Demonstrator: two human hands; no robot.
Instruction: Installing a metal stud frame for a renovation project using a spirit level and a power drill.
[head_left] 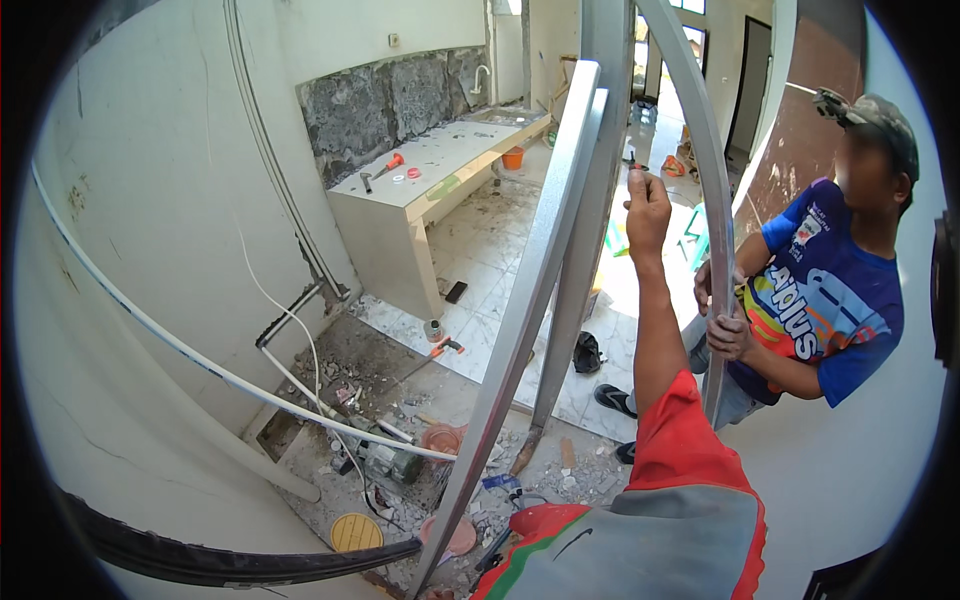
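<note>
My right hand is raised at the middle of the view, its fingers curled closed. Whatever it may hold is too small or hidden to name; a tiny dark and reddish bit shows just above the fingertips. Left of it stand a tilted silver metal bar and a grey metal post behind. To its right, a bowed grey metal bar runs downward. A co-worker in a cap and blue shirt grips that bar with both hands. My left hand is out of view.
A white counter with small tools stands along the left wall. Rubble, a pump, a yellow round lid and a hammer lie on the floor. A white pipe and a black pipe cross the lower left.
</note>
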